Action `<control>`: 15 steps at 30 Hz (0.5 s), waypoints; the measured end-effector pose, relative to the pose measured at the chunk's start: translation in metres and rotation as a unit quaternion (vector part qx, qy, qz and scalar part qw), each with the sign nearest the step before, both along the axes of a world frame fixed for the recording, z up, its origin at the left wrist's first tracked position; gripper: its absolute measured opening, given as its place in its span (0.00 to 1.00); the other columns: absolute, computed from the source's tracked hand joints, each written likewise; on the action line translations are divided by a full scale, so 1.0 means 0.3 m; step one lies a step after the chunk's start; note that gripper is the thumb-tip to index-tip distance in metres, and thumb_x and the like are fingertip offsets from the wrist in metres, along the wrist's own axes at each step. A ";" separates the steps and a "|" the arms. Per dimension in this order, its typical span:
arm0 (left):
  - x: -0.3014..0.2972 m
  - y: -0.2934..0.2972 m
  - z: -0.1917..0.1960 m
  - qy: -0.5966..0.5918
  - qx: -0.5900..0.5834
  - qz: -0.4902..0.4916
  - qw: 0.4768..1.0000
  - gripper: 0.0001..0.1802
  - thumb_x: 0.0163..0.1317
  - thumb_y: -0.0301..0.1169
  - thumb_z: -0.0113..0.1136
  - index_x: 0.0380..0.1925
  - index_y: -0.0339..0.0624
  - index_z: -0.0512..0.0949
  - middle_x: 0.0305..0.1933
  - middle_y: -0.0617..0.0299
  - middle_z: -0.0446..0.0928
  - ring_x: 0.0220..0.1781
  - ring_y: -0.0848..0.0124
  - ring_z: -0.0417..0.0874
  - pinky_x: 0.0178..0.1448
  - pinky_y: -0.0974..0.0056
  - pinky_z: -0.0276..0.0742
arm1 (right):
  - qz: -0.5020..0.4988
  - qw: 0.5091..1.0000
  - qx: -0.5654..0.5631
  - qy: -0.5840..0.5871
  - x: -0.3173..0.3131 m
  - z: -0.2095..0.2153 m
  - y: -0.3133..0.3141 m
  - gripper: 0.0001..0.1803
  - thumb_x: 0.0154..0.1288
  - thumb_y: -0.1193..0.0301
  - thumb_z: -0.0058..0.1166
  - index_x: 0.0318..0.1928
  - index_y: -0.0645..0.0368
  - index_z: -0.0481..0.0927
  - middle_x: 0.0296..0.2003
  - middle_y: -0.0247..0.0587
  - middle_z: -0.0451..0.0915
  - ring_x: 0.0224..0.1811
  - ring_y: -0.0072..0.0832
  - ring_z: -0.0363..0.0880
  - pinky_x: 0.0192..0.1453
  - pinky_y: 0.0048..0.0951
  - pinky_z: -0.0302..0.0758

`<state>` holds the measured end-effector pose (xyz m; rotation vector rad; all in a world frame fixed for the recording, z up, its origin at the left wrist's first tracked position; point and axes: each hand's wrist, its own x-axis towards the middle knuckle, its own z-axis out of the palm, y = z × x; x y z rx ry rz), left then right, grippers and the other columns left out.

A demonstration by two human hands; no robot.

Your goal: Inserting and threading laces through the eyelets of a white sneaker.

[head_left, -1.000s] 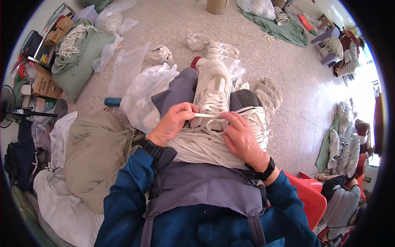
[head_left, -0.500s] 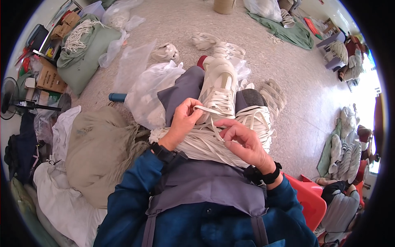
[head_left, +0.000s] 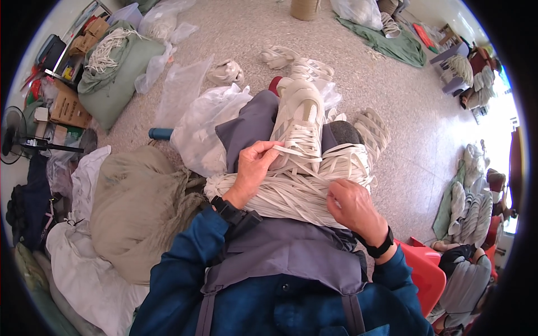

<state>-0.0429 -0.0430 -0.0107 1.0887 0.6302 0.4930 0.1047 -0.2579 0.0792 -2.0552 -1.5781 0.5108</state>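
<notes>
An off-white and beige sneaker stands on my lap, its toe pointing away from me and laces threaded through its upper eyelets. At the shoe's near left side, my left hand pinches a flat pale shoelace. Across my thighs lies a thick bundle of loose off-white laces. My right hand is over the right part of this bundle with fingers curled together; whatever they hold, if anything, is hidden. A grey apron covers my lap beneath the bundle.
More pale shoes lie on the floor ahead, with a white plastic bag to the left. Large cloth sacks sit on my left. A red plastic stool is at my right, and another person sits beyond it.
My right hand has moved right and toward me, away from the shoe, and its fingers have curled in. My left hand stays by the shoe, shifted slightly right, still pinching the shoelace.
</notes>
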 end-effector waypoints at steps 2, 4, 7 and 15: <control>-0.005 0.000 -0.011 0.018 0.068 -0.010 0.997 0.09 0.71 0.25 0.62 0.47 0.36 0.86 0.42 0.69 0.84 0.41 0.84 0.79 0.48 0.76 0.75 | -0.002 0.999 -0.003 -0.049 0.003 0.002 -0.016 0.05 0.59 0.77 0.57 0.30 0.65 0.75 0.28 0.51 0.77 0.32 0.51 0.79 0.38 0.47 0.76; -0.005 -0.005 -0.008 0.025 0.061 -0.010 0.998 0.09 0.71 0.25 0.62 0.46 0.36 0.87 0.42 0.69 0.84 0.41 0.84 0.79 0.48 0.76 0.75 | 0.009 0.997 -0.049 -0.067 0.005 0.016 -0.027 0.07 0.61 0.74 0.59 0.32 0.64 0.76 0.29 0.50 0.78 0.34 0.51 0.80 0.38 0.46 0.77; -0.013 0.000 -0.010 0.044 0.078 -0.010 0.996 0.10 0.69 0.25 0.64 0.47 0.35 0.86 0.42 0.67 0.83 0.41 0.83 0.79 0.48 0.74 0.75 | 0.009 0.996 -0.064 0.061 0.002 0.066 -0.015 0.07 0.63 0.73 0.61 0.32 0.64 0.77 0.34 0.51 0.80 0.36 0.51 0.81 0.39 0.43 0.77; -0.018 -0.034 0.057 0.116 0.494 0.018 0.861 0.18 0.57 0.26 0.68 0.47 0.34 0.78 0.41 0.54 0.77 0.39 0.59 0.80 0.46 0.60 0.79 | -0.116 0.983 0.134 0.047 0.008 0.031 0.026 0.07 0.64 0.79 0.60 0.41 0.64 0.77 0.47 0.50 0.79 0.34 0.42 0.80 0.39 0.38 0.77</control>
